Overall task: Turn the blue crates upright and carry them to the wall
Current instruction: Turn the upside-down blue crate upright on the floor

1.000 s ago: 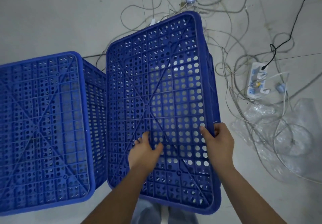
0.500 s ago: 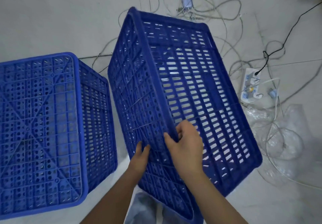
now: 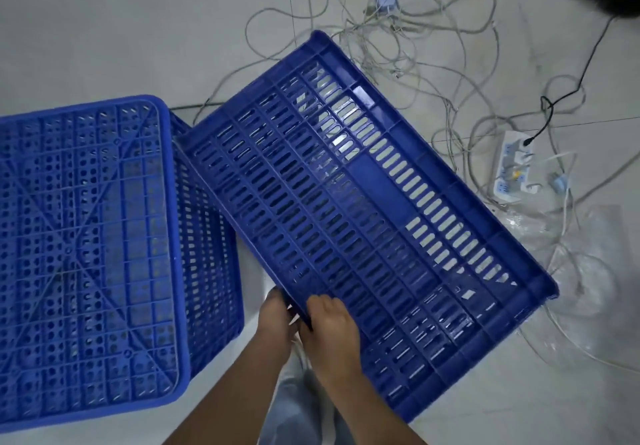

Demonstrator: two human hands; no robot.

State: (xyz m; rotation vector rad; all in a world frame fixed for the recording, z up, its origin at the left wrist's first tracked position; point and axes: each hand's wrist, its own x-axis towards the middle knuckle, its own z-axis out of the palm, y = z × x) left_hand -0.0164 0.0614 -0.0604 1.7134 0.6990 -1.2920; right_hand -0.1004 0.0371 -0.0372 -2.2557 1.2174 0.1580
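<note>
Two blue slotted plastic crates are on a pale tiled floor. The left crate (image 3: 86,254) lies upside down, its perforated bottom facing up. The right crate (image 3: 363,209) is tipped onto its side, with one long slatted wall facing me and its rim toward the right. My left hand (image 3: 277,320) and my right hand (image 3: 329,323) both grip the near bottom edge of this tipped crate, left hand under the edge, right hand over it.
A tangle of grey cables (image 3: 415,46) lies on the floor behind and right of the tipped crate. A white power strip (image 3: 512,167) and clear plastic wrap (image 3: 588,271) lie at the right. My legs show below the hands.
The right crate has rolled further over to the right, from bottom-up to lying on its side. Both hands have come together on its near bottom edge.
</note>
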